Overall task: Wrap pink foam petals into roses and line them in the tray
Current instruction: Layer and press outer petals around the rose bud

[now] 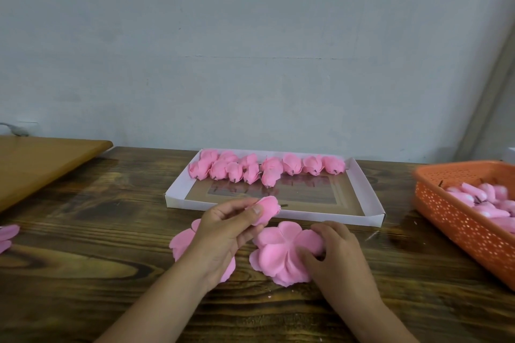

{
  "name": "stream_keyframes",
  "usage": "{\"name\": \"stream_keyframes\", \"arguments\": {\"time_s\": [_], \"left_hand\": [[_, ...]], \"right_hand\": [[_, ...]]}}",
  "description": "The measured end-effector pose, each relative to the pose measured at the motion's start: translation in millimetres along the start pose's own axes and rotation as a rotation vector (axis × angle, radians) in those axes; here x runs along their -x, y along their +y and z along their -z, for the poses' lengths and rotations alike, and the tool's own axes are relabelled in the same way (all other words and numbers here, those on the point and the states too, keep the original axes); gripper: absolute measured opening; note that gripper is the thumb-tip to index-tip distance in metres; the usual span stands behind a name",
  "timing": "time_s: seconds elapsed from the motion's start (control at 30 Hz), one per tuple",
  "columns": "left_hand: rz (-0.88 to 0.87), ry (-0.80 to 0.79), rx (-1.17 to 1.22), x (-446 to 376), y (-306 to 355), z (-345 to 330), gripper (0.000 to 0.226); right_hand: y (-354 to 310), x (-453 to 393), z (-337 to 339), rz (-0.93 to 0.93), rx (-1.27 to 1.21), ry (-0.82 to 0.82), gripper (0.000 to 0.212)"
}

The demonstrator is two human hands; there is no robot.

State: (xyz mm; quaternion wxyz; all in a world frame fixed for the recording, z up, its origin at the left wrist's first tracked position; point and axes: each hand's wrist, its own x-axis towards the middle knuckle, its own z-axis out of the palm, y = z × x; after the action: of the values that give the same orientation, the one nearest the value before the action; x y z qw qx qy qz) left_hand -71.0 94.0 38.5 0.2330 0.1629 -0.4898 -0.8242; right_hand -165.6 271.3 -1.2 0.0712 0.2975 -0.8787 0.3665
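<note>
A head-worn camera looks down at a dark wooden surface (83,273) with a pale wall behind it. Two bare forearms reach in from the bottom edge.

The left hand (223,228) is raised just in front of the tray, its fingers (237,207) and thumb grasping a wrapped pink rose bud (267,209); a short dark stem pokes out of the bud toward the right. The right hand (334,253) rests low on the surface, its fingers pinching the right side of a flat pink foam petal piece (281,253), a flower-shaped sheet of overlapping lobes. A second flat petal piece (184,242) lies partly under the left wrist.

The shallow white cardboard tray (367,198) sits just beyond the hands. A line of finished roses (267,167) runs along its far side, doubled up on the left, with stems pointing toward the viewer; the near half of the tray holds none. At the right edge an orange perforated basket (457,220) holds more pink buds with stems. More pink foam shows at the far left edge, and a lighter wooden board sits at upper left.

The step in hand appears to be adding an outer petal layer to the bud. The next move likely calls for centring the bud's stem over the middle of the flat piece, then lifting the lobes evenly around it without creasing the soft foam.
</note>
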Motion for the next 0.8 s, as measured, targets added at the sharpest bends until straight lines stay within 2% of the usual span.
{"name": "stream_keyframes", "arguments": {"time_s": [0.1,0.2,0.3,0.4,0.57,0.7,0.8], "left_hand": [[0.004,0.001,-0.001,0.1,0.2,0.4,0.019],[0.008,0.0,-0.007,0.5,-0.5,-0.3,0.019],[0.012,-0.004,-0.016,0.4,-1.5,-0.8,0.021],[0.013,0.003,-0.026,0.4,-1.8,-0.5,0.021],[0.001,-0.01,-0.039,1.2,-1.3,-0.3,0.025],[-0.003,-0.026,-0.076,2.3,-2.2,-0.7,0.026],[-0.025,-0.08,-0.18,5.1,-3.7,-1.3,0.028]], "right_hand": [[-0.1,0.7,1.1,0.02,0.006,0.001,0.034],[-1.7,0.5,0.5,0.054,-0.023,0.017,0.014],[-3.8,0.6,-0.5,0.057,-0.121,0.019,0.023],[-5.5,-2.3,2.8,-0.047,-0.374,0.035,0.018],[-4.5,-4.1,12.5,-0.311,-0.836,-0.067,0.02],[-5.5,-4.0,19.5,-0.347,-1.04,-0.171,0.026],[-4.8,-5.3,19.3,-0.4,-1.07,-0.126,0.021]]}}
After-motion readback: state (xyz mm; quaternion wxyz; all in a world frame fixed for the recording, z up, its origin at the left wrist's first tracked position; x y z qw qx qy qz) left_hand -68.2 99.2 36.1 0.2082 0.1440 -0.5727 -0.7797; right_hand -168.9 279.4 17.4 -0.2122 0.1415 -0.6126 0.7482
